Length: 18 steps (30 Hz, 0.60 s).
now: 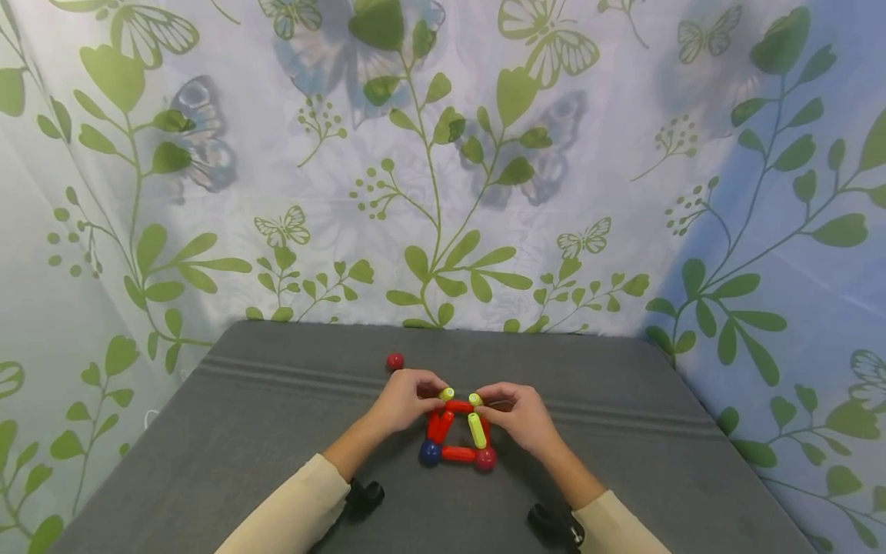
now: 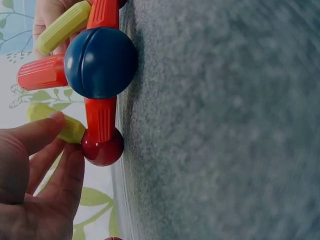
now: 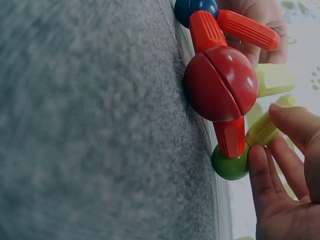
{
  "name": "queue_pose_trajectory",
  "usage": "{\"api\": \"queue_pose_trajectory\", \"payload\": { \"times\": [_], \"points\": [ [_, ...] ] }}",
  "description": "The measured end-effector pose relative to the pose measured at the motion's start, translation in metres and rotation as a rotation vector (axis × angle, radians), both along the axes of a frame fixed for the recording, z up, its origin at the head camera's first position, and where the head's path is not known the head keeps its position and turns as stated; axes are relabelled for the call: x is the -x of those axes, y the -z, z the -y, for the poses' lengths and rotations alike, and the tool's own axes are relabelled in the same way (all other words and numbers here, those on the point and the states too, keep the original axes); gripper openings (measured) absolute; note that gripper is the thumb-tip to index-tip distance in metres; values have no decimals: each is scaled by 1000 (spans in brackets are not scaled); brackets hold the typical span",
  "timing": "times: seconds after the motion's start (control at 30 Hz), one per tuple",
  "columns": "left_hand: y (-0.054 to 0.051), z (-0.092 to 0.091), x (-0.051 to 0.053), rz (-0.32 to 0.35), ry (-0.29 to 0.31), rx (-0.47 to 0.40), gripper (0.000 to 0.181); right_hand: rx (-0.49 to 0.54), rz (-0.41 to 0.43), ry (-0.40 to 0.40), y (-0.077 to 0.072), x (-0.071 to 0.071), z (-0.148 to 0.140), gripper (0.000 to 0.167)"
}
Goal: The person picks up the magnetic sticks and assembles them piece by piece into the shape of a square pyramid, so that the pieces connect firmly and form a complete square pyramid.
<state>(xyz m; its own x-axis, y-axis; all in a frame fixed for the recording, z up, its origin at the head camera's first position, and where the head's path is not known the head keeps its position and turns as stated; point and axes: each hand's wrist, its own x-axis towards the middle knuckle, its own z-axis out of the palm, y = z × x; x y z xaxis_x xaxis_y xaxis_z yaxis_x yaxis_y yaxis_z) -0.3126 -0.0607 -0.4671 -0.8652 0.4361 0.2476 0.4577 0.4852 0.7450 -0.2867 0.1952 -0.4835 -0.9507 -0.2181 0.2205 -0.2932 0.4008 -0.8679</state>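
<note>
A square frame of red rods (image 1: 459, 455) joined by balls lies on the grey table. Its near corners are a blue ball (image 2: 101, 62) and a red ball (image 3: 221, 83). In the left wrist view, my left hand (image 2: 45, 170) pinches a yellow-green rod (image 2: 70, 131) that meets the far-left red ball (image 2: 103, 147). My right hand (image 3: 287, 165) pinches another yellow-green rod (image 3: 262, 129), touching the far-right green ball (image 3: 230, 163). A red rod (image 2: 42, 73) rises from the blue ball, and a third yellow-green rod (image 1: 477, 431) from the near red ball.
A loose red ball (image 1: 395, 362) sits farther back on the grey table (image 1: 277, 431), beyond my left hand. A curtain (image 1: 443, 169) with leaves and butterflies hangs behind the table and along its sides. Black wrist devices (image 1: 364, 498) show below both hands.
</note>
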Motion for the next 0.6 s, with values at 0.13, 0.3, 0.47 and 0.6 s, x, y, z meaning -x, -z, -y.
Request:
{"api": "queue_pose_trajectory", "payload": {
  "times": [0.13,0.3,0.47,0.6],
  "points": [
    [-2,0,-1,-2,38,26,19,-34,-11,-31,0,0,0,21],
    [-4,0,-2,-4,63,33,19,-55,-24,-35,-7,-4,3,22],
    [-2,1,-2,-8,60,30,18,-38,-26,-63,-17,-10,6,22],
    [-2,1,-2,-13,69,25,18,-37,-35,-68,-10,-5,3,21]
  ]
}}
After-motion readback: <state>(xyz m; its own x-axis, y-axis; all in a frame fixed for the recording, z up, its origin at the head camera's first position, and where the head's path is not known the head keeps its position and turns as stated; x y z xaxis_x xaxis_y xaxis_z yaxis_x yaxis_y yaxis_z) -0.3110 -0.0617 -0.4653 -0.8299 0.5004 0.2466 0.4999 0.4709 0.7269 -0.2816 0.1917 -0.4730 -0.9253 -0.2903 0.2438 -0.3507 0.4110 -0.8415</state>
